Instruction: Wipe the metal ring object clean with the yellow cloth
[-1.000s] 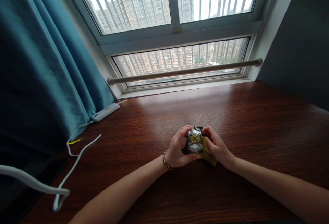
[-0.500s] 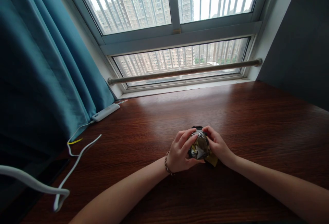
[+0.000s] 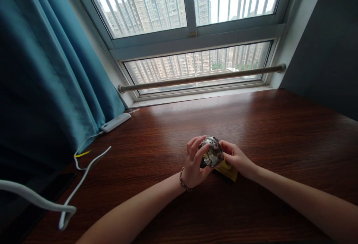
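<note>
Between my hands is a rounded, shiny silver object (image 3: 213, 152) with a crumpled-looking, reflective face; its exact kind is unclear. My left hand (image 3: 195, 160) curves around its left side, fingertips on the upper edge and thumb below. At its right edge my right hand (image 3: 237, 159) pinches with thumb and fingers, whose tips are partly hidden. A yellow, cloth-like piece (image 3: 229, 172) sticks out beneath the object, against the right hand. Something dark shows under the object's lower left, partly covered by my left hand.
The brown wooden table (image 3: 156, 132) reaches to the window. A white power strip (image 3: 115, 122) lies at the back left by the blue curtain (image 3: 84, 87). White cable (image 3: 84, 177) and a yellow strip (image 3: 83, 153) lie left. A metal bar (image 3: 201, 78) crosses the window.
The silver object has moved slightly left and tilted, showing more of its bright face. More of the yellow piece is visible. My left hand has shifted slightly left, its fingers more raised.
</note>
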